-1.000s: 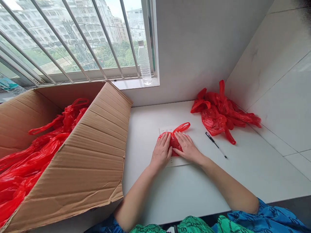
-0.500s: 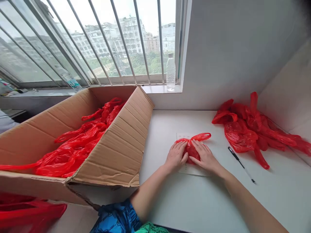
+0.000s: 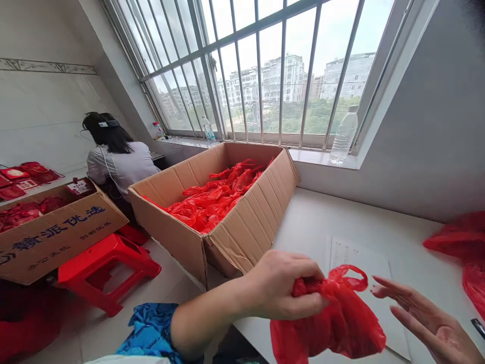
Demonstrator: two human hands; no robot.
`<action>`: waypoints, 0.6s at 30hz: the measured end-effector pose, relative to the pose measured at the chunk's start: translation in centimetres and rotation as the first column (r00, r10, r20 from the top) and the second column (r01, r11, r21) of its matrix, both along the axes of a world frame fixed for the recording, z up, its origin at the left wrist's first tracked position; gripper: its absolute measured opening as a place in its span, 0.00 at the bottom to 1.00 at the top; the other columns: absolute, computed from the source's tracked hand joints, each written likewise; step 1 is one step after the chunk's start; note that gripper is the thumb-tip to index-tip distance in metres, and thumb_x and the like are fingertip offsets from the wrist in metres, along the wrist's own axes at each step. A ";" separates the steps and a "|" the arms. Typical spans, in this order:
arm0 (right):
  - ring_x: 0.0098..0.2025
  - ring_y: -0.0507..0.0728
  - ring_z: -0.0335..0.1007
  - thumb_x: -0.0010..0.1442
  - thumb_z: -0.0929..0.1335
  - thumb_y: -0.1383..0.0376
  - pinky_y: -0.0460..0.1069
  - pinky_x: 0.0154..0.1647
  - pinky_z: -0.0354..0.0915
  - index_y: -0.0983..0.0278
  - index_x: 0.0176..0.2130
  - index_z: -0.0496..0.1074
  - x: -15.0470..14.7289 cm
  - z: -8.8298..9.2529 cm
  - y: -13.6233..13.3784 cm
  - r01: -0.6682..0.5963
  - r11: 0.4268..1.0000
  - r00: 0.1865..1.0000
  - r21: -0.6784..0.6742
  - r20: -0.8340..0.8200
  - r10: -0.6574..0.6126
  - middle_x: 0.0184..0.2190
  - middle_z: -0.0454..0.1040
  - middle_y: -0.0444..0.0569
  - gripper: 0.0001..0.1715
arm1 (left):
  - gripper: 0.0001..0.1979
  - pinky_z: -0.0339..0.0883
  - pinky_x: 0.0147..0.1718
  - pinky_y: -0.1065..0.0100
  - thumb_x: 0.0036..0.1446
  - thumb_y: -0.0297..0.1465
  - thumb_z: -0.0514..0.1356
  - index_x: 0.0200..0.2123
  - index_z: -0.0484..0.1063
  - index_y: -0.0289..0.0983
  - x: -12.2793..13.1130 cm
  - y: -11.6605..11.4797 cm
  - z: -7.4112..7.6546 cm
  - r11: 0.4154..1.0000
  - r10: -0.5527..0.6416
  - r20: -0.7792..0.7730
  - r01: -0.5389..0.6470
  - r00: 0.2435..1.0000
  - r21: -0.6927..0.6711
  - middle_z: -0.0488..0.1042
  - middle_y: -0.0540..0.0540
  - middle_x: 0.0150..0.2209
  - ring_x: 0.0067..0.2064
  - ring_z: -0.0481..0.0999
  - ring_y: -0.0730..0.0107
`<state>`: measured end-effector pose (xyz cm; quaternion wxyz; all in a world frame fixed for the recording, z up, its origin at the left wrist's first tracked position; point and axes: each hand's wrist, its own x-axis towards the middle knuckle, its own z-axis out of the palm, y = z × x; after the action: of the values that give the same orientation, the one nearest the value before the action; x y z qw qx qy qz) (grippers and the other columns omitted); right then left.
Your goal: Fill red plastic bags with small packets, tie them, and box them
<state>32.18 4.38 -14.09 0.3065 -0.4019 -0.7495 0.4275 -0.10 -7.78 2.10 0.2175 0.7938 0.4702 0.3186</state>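
Observation:
A red plastic bag [image 3: 329, 323] hangs from my left hand [image 3: 284, 283], whose thumb and fingers are closed round its gathered upper part. One looped handle sticks out to the right of the grip. My right hand [image 3: 424, 313] is open beside the bag, fingers spread, apart from it. Under and behind the bag lies a sheet of paper [image 3: 359, 253] with faint print, partly covered. To the left stands an open cardboard box [image 3: 250, 222] holding many red plastic bags [image 3: 215, 197].
More red bags [image 3: 454, 237] lie at the table's right, near a pen [image 3: 478, 326]. A clear bottle [image 3: 344, 134] stands on the sill. A red stool [image 3: 109, 258] and a second carton [image 3: 60, 232] are at left. Beyond them sits a person [image 3: 121, 162] facing away.
The view has swung left. My left hand has lifted the red bag off the paper and moved it nearer me. My right hand has let go and drawn away to the right.

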 end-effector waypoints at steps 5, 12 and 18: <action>0.52 0.67 0.76 0.55 0.68 0.43 0.50 0.35 0.77 0.49 0.53 0.76 -0.2 -1.5 0.7 0.165 0.984 0.968 0.067 0.180 -0.175 0.50 0.79 0.48 0.29 | 0.11 0.67 0.31 0.65 0.58 0.40 0.60 0.30 0.72 0.39 -9.1 -5.4 9.1 0.826 0.498 0.314 -0.553 0.808 0.114 0.73 0.48 0.34 0.34 0.73 0.65; 0.44 0.63 0.80 0.53 0.67 0.40 0.45 0.26 0.74 0.48 0.47 0.79 -1.5 -3.3 1.3 0.096 0.990 0.956 0.106 0.267 -0.121 0.47 0.81 0.45 0.27 | 0.14 0.63 0.34 0.68 0.60 0.42 0.58 0.39 0.73 0.38 -18.1 -3.0 10.5 0.573 0.795 0.078 -0.787 0.602 0.231 0.72 0.52 0.33 0.35 0.71 0.68; 0.36 0.61 0.81 0.53 0.66 0.38 0.48 0.30 0.77 0.48 0.44 0.80 -1.2 -4.0 2.2 0.124 0.986 0.929 0.116 0.335 -0.156 0.44 0.81 0.42 0.28 | 0.19 0.62 0.30 0.67 0.58 0.46 0.55 0.35 0.73 0.36 -22.2 1.5 8.0 0.704 0.695 -0.288 -0.705 0.659 0.087 0.75 0.47 0.29 0.31 0.71 0.65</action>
<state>30.98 6.57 -18.06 0.2193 -0.5080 -0.7798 0.2929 -22.29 -6.27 10.08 0.0173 0.5866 0.7714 0.2461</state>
